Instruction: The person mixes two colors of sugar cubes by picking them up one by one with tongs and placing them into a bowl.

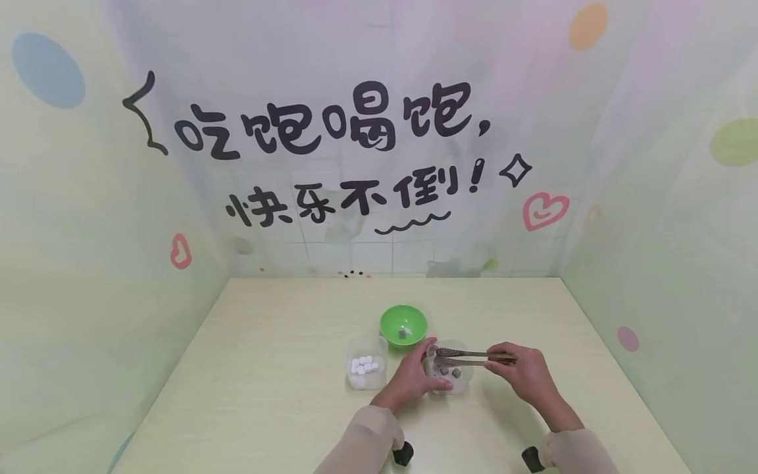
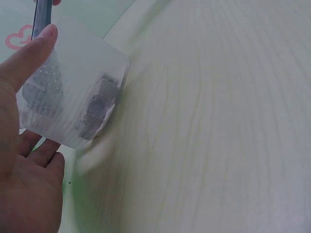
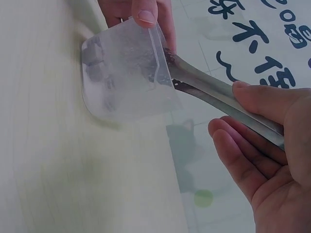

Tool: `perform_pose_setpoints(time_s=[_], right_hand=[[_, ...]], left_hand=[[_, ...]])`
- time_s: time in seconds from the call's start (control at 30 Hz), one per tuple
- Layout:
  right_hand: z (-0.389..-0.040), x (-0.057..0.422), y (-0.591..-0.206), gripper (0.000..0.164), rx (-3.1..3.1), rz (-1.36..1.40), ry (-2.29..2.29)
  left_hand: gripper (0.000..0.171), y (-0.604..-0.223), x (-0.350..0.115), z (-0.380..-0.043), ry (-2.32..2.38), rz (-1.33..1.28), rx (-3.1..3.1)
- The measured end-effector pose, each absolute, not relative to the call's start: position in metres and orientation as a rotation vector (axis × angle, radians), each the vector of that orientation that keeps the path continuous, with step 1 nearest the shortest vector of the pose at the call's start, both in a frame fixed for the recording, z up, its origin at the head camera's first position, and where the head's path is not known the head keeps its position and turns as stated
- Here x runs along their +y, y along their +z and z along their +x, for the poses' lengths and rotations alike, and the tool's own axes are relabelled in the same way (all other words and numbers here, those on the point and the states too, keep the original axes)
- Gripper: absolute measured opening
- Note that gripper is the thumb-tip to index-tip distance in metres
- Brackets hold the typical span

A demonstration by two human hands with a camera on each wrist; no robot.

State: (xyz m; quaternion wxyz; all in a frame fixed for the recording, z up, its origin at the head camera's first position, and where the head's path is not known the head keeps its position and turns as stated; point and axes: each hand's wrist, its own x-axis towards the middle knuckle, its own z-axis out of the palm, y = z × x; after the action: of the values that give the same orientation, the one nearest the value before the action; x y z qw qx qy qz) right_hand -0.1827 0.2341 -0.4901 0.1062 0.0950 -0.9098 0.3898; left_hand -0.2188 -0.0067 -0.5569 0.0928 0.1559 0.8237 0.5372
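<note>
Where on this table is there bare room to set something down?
In the head view, the table is bare left of the white-cube container, behind the green bowl up to the backdrop, and right of the right hand. Crowded is the middle, where bowl, gray-cube container, tongs and left hand cluster.

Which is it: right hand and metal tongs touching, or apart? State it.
Touching: the right wrist view shows the right hand holding the metal tongs, thumb against them.
</note>
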Motion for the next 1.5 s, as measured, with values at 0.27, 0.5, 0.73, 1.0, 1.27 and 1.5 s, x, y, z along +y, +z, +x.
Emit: perform_pose_setpoints(time_s=[0.27, 0.5, 0.73, 1.0, 1.27, 1.5], right_hand=[[-0.176, 0.242, -0.483, 0.018, -2.603, 0.291, 1.177], [-0.176, 0.245, -0.478, 0.016, -2.536, 0.281, 1.248], [-0.179, 0.243, -0.477, 0.017, -2.486, 0.285, 1.336], [-0.185, 0.238, -0.482, 0.018, -2.437, 0.283, 1.386], [-0.191, 0.231, -0.486, 0.018, -2.391, 0.248, 1.421], [-0.197, 0.223, -0.486, 0.019, -2.35, 0.251, 1.452]], left_hand=[[0.103, -0.556, -0.007, -0.218, 1.589, 0.45, 2.447], [0.104, -0.557, -0.008, -0.22, 1.601, 0.442, 2.433], [0.105, -0.558, -0.009, -0.219, 1.616, 0.44, 2.422], [0.108, -0.555, -0.008, -0.216, 1.626, 0.416, 2.409], [0.105, -0.554, -0.007, -0.216, 1.621, 0.427, 2.42], [0.101, -0.556, -0.007, -0.218, 1.601, 0.436, 2.451]])
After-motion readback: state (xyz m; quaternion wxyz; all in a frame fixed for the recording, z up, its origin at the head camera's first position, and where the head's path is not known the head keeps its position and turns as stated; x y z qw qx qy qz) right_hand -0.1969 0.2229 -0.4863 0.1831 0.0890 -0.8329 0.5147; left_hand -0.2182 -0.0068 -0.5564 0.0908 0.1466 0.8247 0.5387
